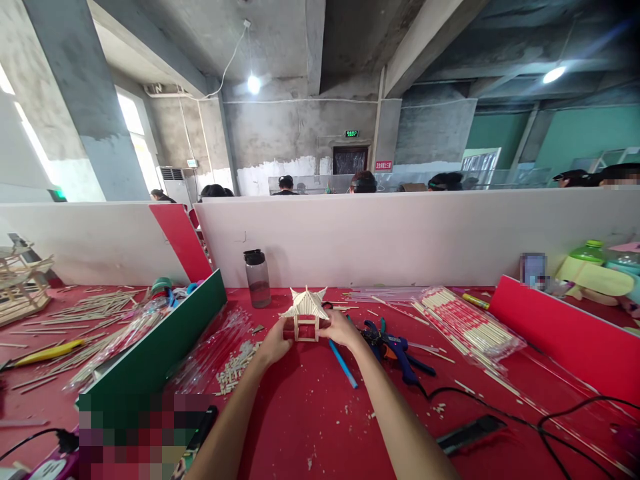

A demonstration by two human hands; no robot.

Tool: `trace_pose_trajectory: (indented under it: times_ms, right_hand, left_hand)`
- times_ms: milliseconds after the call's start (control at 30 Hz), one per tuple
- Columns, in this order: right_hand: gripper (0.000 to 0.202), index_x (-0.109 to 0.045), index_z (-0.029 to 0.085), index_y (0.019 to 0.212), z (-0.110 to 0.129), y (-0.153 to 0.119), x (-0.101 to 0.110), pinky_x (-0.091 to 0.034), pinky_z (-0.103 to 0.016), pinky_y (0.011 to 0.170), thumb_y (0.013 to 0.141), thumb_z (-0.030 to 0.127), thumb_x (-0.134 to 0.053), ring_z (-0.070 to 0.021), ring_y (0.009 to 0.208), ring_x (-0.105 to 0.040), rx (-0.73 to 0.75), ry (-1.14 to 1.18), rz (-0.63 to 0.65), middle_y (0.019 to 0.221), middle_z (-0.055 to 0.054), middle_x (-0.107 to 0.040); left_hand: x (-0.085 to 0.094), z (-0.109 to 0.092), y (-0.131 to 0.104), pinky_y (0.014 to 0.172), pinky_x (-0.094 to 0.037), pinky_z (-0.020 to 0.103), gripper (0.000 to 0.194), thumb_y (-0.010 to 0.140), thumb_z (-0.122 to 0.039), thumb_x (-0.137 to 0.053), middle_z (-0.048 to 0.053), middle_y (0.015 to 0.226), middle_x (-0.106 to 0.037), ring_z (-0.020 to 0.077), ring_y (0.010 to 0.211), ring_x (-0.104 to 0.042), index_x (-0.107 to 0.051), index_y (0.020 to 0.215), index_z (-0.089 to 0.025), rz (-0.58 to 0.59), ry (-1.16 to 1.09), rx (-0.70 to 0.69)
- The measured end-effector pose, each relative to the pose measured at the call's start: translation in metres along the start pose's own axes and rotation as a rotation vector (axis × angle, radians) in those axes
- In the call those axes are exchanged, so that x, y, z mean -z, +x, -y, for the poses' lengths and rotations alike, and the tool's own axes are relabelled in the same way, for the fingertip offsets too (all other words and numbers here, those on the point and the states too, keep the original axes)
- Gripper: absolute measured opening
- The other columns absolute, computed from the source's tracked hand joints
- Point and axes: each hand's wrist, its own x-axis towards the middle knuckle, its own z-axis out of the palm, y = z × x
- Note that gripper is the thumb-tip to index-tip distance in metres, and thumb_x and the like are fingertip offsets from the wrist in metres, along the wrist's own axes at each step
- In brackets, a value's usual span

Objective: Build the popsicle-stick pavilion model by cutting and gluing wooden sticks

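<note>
A small model pavilion (307, 305) made of pale wooden sticks stands upright on the red tabletop, with a pointed roof, upturned corners and an open frame below. My left hand (278, 341) grips its left side under the eave. On the opposite side, my right hand (342, 329) holds the frame, fingers bent around it; some fingertips of both hands are hidden by the model. Just right of the model lies a blue stick (343, 364). A blue glue gun (397, 350) and pliers lie beyond my right wrist. Short cut stick pieces (235, 370) are heaped by my left forearm.
A dark-lidded water bottle (257, 280) stands against the white partition (350, 233). Bundled sticks (465, 323) in plastic lie right. Green (160, 340) and red (560, 340) divider boards flank the workspace. A black cable (480, 397) crosses the right side. Several people sit beyond the partition.
</note>
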Motion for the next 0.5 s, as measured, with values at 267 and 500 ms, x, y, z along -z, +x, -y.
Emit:
trace_pose_trajectory:
  times_ms: [267,500]
  right_hand:
    - [0.029,-0.072,0.017,0.091,0.0059,-0.0018,0.0025,-0.05,-0.028,0.071,0.063,0.011,-0.07,-0.0226,0.081,-0.069,0.006,0.008,-0.004,0.087,-0.005,-0.075]
    - [0.03,-0.072,0.017,0.093,0.0073,-0.0022,0.0023,-0.051,-0.028,0.073,0.064,0.012,-0.07,-0.0225,0.083,-0.069,0.009,0.016,0.002,0.089,-0.005,-0.075]
  left_hand:
    - [-0.009,-0.0036,-0.0064,0.089,-0.051,0.035,0.052,0.068,-0.007,-0.066,0.008,0.105,-0.071,0.023,0.098,-0.067,-0.057,0.119,-0.018,-0.021,0.275,-0.05]
    - [-0.01,0.0023,-0.0047,0.081,-0.05,0.031,0.04,0.071,-0.012,-0.068,0.005,0.088,-0.071,0.0202,0.083,-0.067,-0.06,0.111,-0.017,-0.076,0.39,-0.036]
